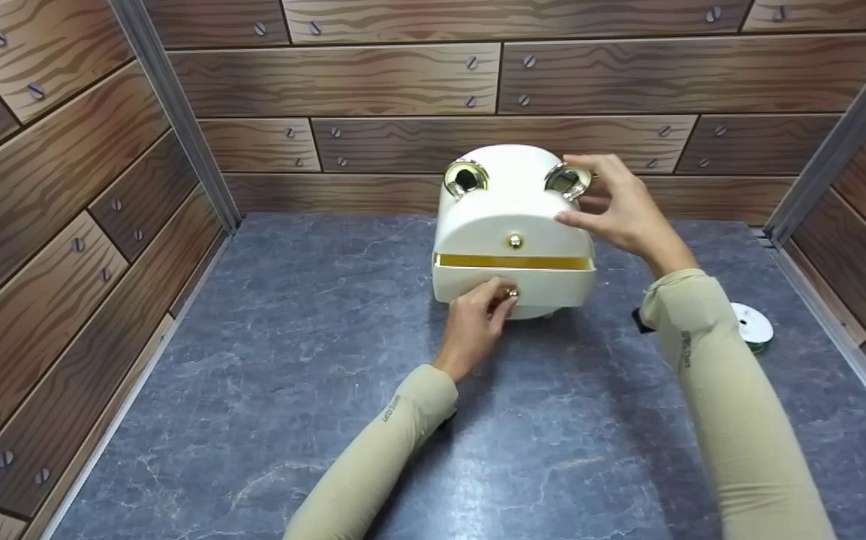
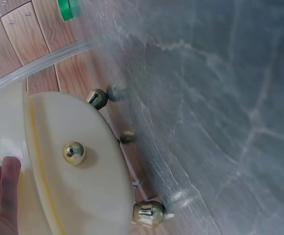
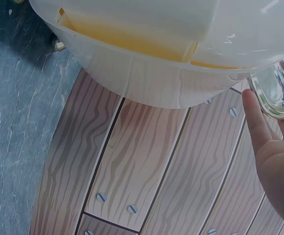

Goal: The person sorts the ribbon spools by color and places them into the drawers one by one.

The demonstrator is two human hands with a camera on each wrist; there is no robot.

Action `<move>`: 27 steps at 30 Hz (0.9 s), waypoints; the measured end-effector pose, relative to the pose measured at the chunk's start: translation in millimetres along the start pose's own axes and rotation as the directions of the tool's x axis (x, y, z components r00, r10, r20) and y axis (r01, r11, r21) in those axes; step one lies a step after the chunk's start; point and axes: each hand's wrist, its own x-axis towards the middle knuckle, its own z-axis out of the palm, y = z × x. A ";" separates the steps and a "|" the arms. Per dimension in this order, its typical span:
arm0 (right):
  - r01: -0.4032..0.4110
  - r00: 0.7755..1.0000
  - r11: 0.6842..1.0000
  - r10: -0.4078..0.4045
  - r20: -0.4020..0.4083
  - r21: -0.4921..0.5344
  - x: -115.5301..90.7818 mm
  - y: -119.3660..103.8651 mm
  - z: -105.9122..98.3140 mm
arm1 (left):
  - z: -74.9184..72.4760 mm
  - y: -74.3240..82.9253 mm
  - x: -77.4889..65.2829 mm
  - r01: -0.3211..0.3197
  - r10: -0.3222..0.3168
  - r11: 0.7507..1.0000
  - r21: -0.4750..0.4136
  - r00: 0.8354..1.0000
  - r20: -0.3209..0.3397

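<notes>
A white frog-shaped drawer box (image 1: 515,191) stands on the tabletop, with gold-ringed eyes and gold knobs. Its middle drawer (image 1: 463,283) is pulled out partway, and a yellow interior shows through the gap. My left hand (image 1: 478,319) pinches that drawer's gold knob (image 1: 513,292) between thumb and fingers. Below it, in the left wrist view, another gold knob (image 2: 74,153) is on the lower front, above gold feet (image 2: 149,213). My right hand (image 1: 624,206) holds the box around its right eye ring (image 1: 568,181), thumb against the white front and fingers at the ring.
A white spool (image 1: 753,324) with a green edge lies on the table beyond my right forearm. Wood-patterned panels (image 1: 403,82) with metal edge rails enclose the dark marbled tabletop (image 1: 313,300) at the back and both sides.
</notes>
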 end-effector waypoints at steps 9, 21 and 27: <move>-0.002 1.000 1.000 0.002 0.006 0.001 -1.1 1.0 0.6 | 4.8 -4.7 5.0 0.011 -0.011 1.000 0.022 1.000 -0.013; 0.006 1.000 1.000 -0.006 -0.002 0.007 0.6 2.6 1.7 | 8.4 -8.7 11.8 0.022 -0.021 0.999 0.038 0.999 -0.027; 0.020 1.000 1.000 -0.020 -0.010 0.000 0.8 2.2 0.0 | 10.9 -9.8 14.7 0.032 -0.031 0.999 0.030 0.999 -0.034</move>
